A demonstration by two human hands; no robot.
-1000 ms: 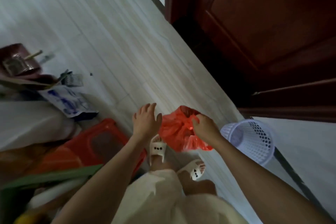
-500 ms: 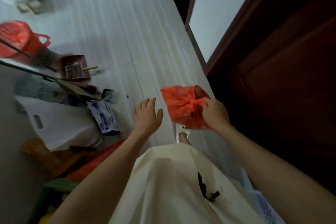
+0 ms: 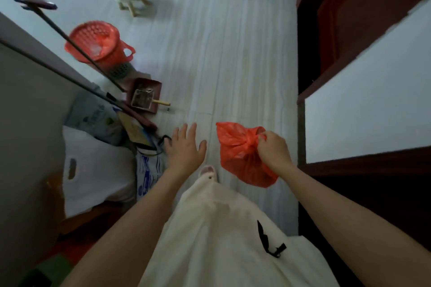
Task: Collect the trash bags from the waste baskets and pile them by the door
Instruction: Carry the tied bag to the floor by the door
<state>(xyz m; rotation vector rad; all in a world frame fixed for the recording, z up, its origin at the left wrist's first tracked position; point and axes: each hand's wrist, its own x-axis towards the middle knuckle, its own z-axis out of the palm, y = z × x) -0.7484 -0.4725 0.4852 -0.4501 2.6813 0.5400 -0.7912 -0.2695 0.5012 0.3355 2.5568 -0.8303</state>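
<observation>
1. Since a second ago the white perforated basket has dropped out of view, and the person has turned to face down the room; the red trash bag point(image 3: 242, 154) has come away with them. That reads as one basket emptied and the bag now in transit.
2. The right hand point(image 3: 274, 150) pinches the bag at its gathered neck, fingers curled round the bunched plastic, as it did in both earlier moments. The bag hangs in the air above the floor point(image 3: 233, 53), just right of the person's foot and near the dark wooden door point(image 3: 349, 18).
3. The left hand point(image 3: 186, 147) is spread, fingers straight, holding nothing, apart from the bag.
4. The bag is thin, crinkled, translucent red plastic, lightly filled and sagging below the grip.
5. Ahead on the left stands a red basket point(image 3: 98, 44) lined with another red bag, likely the next to collect.
</observation>
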